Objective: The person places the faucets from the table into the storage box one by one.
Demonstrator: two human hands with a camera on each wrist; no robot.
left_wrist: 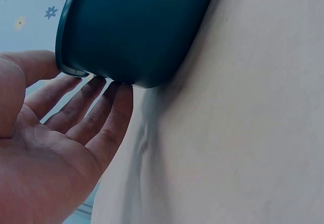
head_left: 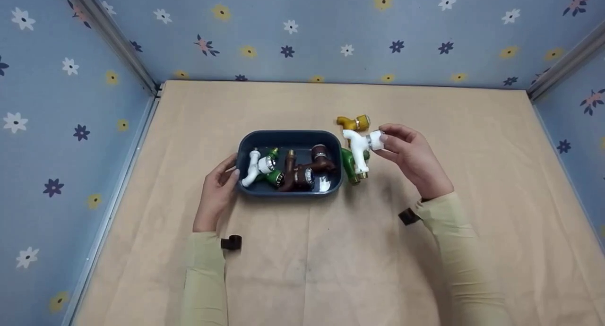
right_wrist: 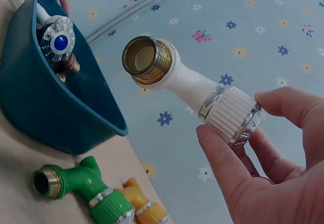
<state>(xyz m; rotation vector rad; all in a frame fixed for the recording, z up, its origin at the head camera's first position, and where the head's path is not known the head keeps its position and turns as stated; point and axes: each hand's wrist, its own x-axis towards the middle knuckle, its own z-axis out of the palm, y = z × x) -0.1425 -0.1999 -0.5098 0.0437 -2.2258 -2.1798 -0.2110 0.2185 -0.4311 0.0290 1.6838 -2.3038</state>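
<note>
In the head view, my right hand (head_left: 411,156) pinches a white tap (head_left: 360,149) by its ribbed knob and holds it up, right of the dark blue plastic basin (head_left: 293,193). The tap's brass threaded end (right_wrist: 147,62) faces the basin in the right wrist view. My left hand (head_left: 219,189) rests against the basin's left end. In the left wrist view its fingers (left_wrist: 114,127) lie fairly straight along the outer wall, with the thumb at the rim. Inside the basin lie another white tap (head_left: 253,167), brown taps (head_left: 289,170) and green pieces (head_left: 274,177).
A green tap (head_left: 349,165) lies on the table beside the basin's right end, partly behind the held tap. Beyond it lies a yellow tap (head_left: 354,123). Flower-patterned panels (head_left: 321,33) stand at the back and both sides of the cloth-covered table (head_left: 302,264).
</note>
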